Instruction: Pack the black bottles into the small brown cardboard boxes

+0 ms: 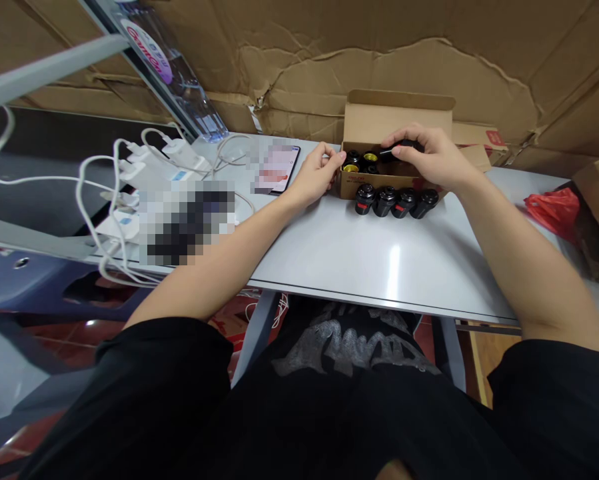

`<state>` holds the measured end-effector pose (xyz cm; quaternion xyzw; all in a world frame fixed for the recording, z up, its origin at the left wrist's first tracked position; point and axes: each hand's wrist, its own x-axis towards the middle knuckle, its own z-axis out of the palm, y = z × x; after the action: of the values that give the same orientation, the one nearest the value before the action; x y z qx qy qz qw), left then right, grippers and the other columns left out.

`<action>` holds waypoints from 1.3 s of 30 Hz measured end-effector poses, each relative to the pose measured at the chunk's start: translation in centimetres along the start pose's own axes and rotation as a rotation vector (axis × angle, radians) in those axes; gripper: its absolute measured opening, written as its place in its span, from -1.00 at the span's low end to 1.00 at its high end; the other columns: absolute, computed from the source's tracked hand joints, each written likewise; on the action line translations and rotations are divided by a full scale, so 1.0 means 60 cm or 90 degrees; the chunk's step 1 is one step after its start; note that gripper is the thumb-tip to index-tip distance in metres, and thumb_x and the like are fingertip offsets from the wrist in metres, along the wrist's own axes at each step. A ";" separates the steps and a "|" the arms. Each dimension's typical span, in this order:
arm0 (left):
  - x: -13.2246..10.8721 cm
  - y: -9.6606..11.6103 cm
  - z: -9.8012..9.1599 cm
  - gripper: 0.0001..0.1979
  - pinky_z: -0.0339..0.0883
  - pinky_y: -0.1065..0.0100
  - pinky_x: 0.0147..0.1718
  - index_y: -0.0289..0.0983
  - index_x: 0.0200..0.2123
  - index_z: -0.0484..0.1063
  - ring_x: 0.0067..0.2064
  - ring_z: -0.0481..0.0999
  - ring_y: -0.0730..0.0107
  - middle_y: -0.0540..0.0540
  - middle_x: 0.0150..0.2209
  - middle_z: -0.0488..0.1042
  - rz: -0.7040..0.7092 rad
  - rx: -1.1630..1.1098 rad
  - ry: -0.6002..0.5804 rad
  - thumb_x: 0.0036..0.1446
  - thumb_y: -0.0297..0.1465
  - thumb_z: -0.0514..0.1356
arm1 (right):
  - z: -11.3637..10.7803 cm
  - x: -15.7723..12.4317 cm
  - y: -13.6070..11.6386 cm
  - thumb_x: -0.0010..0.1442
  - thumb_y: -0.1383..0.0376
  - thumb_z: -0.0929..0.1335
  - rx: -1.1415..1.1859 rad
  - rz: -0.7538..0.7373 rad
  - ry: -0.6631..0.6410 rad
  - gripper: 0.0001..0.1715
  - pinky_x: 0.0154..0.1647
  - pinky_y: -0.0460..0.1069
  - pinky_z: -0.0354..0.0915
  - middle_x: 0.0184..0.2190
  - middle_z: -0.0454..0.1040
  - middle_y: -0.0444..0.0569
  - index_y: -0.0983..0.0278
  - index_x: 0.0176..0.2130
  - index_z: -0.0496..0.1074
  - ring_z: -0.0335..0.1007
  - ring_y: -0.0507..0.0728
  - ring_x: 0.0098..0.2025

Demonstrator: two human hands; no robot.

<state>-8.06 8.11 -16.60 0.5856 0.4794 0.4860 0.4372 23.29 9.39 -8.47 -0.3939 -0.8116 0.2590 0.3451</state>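
my right hand (424,157) is clamped on a black lamp socket (400,149) above an open cardboard box (396,117), my left hand (318,175) lies open at its corner, four more sockets (396,202) stand just in front on the worktop (359,257)

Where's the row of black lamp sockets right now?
In the head view, the four black lamp sockets sit in a row on the white table, against the front of the open cardboard box, just below the right hand and right of the left hand.
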 end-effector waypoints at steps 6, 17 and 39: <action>0.000 0.000 -0.001 -0.36 0.25 0.43 -0.37 -0.12 -0.09 0.37 -0.40 0.34 0.51 0.11 -0.35 0.31 -0.003 -0.004 -0.001 0.60 0.27 0.50 | 0.003 -0.001 -0.002 0.39 -0.01 0.62 -0.006 -0.023 0.015 -0.83 0.71 0.53 0.48 0.18 0.85 0.01 -0.05 -0.10 0.87 0.72 0.60 0.36; -0.007 0.004 0.001 -0.38 0.26 0.39 -0.34 -0.11 -0.10 0.36 -0.38 0.36 0.46 0.11 -0.34 0.26 -0.014 -0.016 0.012 0.59 0.22 0.53 | 0.002 0.000 -0.008 0.14 -0.03 0.77 0.011 0.010 -0.012 -0.64 0.78 0.60 0.40 0.23 0.86 -0.06 -0.15 -0.05 0.90 0.65 0.66 0.44; -0.395 -0.012 -0.392 -0.43 0.22 -0.80 0.74 -0.13 0.43 0.81 0.84 0.31 -0.80 -0.37 0.81 0.44 0.010 0.796 0.249 0.70 -0.03 0.15 | 0.016 0.013 0.002 0.30 -0.49 0.67 -0.013 -0.018 -0.022 -0.33 0.64 0.50 0.38 0.16 0.74 -0.01 -0.05 -0.07 0.79 0.49 0.50 0.27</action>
<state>-33.02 -14.04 -17.43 0.6335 0.7380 0.2164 -0.0847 22.25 9.98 -8.88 -0.3813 -0.8255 0.2526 0.3306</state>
